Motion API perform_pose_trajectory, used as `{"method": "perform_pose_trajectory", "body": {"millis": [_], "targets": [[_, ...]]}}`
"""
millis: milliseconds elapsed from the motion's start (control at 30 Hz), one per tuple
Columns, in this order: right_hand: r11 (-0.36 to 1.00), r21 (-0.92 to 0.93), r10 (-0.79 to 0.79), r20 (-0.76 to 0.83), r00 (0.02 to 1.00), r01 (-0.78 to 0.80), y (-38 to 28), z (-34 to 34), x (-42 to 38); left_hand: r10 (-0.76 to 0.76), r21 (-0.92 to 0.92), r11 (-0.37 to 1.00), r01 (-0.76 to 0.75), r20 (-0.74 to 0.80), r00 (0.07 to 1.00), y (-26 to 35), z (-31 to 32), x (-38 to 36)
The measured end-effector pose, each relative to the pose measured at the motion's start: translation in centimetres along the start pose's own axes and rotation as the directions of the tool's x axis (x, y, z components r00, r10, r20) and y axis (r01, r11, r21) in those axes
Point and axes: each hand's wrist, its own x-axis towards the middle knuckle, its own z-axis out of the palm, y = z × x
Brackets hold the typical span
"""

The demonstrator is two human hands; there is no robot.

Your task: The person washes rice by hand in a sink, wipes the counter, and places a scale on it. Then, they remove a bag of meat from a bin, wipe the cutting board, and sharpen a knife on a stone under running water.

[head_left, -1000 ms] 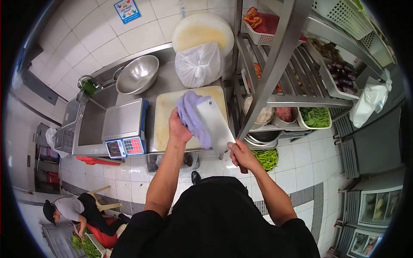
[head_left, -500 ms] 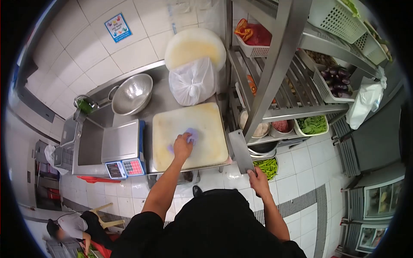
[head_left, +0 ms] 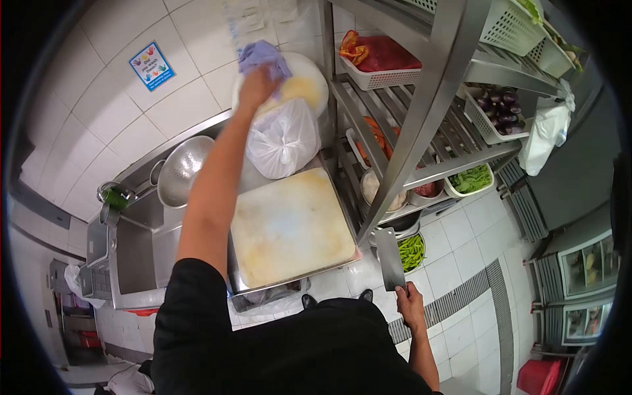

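My left hand reaches to the back of the counter, closed on a purple cloth in front of a round cutting board that leans on the wall. Below that hand sits a knotted white plastic bag. The rectangular cutting board lies on the counter with a stained, bare surface. At my right side, my right hand grips the handle of a cleaver, its broad blade pointing away from me, over the floor near a bowl of green chillies.
A steel colander stands beside the sink. To the right, a metal shelf holds a basket of eggplants, a red net bag and leafy greens. Green chillies stand low beside the cleaver.
My left hand has lifted the cloth off the rectangular board and carried it up to the round board. The cleaver has moved lower, toward me. My view has shifted, and my arm now covers the scale.
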Motion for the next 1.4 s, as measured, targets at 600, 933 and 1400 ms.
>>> {"method": "perform_pose_trajectory", "body": {"millis": [600,933,1400], "targets": [[0.921,0.303,-0.243,-0.041,0.969,0.243,-11.9,12.8,3.7,-0.009,-0.035,0.999,0.018,0.244,0.97,-6.8,7.5,-13.2],[0.806,-0.089,-0.592,-0.128,0.796,0.585,-24.8,18.7,21.6,0.04,0.021,0.999,-0.045,0.223,0.974,-2.9,6.8,-15.8],[0.879,-0.065,-0.443,0.254,0.86,0.472,-19.5,20.9,24.0,-0.266,-0.021,0.962,0.272,0.152,0.952,-3.9,6.2,-14.8]]}}
